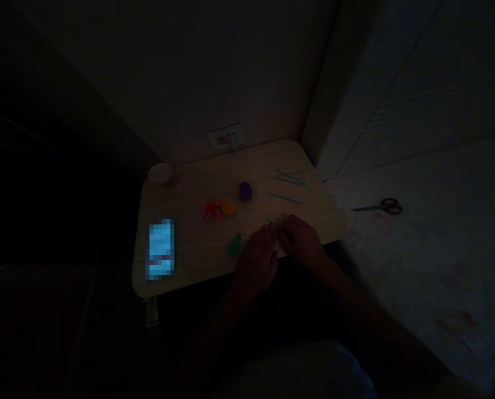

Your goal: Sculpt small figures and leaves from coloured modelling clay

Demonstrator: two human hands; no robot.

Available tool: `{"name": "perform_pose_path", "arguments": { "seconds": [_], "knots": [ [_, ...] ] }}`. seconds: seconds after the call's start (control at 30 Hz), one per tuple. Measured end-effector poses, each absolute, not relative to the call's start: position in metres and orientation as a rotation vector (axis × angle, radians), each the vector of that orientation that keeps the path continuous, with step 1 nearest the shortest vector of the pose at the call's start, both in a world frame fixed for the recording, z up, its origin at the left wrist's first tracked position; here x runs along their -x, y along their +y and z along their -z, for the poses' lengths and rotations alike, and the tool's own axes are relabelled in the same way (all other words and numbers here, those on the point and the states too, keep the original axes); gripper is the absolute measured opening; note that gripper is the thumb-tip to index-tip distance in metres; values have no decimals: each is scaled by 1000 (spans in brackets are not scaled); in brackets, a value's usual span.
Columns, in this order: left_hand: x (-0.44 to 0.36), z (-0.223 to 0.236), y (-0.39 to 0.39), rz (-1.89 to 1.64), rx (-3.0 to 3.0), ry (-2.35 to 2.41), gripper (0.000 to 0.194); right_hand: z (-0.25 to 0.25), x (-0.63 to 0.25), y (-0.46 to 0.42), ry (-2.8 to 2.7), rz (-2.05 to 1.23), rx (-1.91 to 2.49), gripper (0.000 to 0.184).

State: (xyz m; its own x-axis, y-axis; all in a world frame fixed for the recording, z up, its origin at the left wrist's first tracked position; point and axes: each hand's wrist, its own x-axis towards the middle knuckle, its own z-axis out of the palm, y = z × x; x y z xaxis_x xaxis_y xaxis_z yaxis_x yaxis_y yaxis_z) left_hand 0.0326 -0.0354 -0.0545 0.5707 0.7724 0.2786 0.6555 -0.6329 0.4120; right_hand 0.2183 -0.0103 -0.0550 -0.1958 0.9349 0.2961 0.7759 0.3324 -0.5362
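In the dim head view my left hand rests at the table's front edge, its fingers pressed together. My right hand is bent beside it, with thumb and fingers pinched. A thin green strip shows between the fingertips of both hands; most of it is hidden. A green lump of modelling clay lies just left of my left hand. Farther back sit an orange lump, a purple lump and a red piece with pink leg-like strands. Several thin blue-green sticks lie beyond my right hand.
The small wooden table stands against a wall with a socket. A lit, blurred phone-like screen lies at the left, a pale cup behind it. Scissors lie on the pale surface at the right.
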Motion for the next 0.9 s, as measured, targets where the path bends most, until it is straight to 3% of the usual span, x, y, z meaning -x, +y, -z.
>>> {"name": "perform_pose_path", "arguments": {
  "seconds": [0.3, 0.63, 0.9],
  "knots": [
    [-28, 57, -39, -716, -2526, 1192, 59, 56, -224, -7, -1924, -346, 1502, 13],
    [-22, 56, -55, -850, -2461, 1397, 39, 53, -231, -4, -1924, -224, 1520, 16],
    [-21, 60, -55, -841, -2475, 1404, 55, 43, -230, 5, -2037, -304, 1455, 15]
  ]
}}
